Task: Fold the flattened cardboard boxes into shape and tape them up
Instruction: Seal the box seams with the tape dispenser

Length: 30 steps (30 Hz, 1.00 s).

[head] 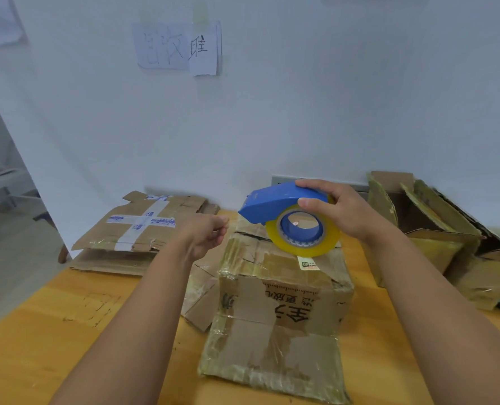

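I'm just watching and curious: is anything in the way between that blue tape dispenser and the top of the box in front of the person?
Nothing visible is. The right hand holds the blue tape dispenser directly over the far top edge of the folded box. The left hand is off to the left side of the box, with its fingers curled, not under the dispenser.

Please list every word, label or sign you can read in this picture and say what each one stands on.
"眭": handwritten on the right paper sheet on the wall.
Left paper sheet: faint handwriting, too pale to read.
Folded box, front face: large printed characters, upside down and partly torn away, not reliably readable.
Small sticker on its top: too small.
Flattened box, white tape print: too blurred.
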### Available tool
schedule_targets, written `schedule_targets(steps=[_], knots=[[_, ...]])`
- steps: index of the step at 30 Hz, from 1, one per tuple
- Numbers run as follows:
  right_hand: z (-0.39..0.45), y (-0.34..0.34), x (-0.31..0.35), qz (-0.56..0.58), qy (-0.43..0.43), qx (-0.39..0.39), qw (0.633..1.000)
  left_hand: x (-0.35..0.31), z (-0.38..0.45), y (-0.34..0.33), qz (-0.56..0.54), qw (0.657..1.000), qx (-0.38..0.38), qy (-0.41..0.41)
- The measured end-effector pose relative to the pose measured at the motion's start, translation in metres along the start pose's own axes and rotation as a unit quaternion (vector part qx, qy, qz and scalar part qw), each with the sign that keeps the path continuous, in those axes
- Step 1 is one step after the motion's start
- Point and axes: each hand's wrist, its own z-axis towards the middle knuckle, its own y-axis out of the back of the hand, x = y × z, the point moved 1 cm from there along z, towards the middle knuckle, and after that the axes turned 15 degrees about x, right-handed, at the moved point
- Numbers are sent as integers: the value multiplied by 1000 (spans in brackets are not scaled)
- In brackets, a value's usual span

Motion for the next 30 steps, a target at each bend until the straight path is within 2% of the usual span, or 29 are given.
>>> schedule_targets(steps=[8,18,25,30], knots=[[17,-9,5,-37,-15,8,999,15,2,12,-56,998,-11,8],[27,-18,8,-84,-22,7,996,36,8,17,-60,997,17,35],[25,-22,3,-84,-20,-14,996,49,5,0,1,999,26,22],[25,-23,1,-78,-15,-26,996,58,-1,0,121,992,-16,7]])
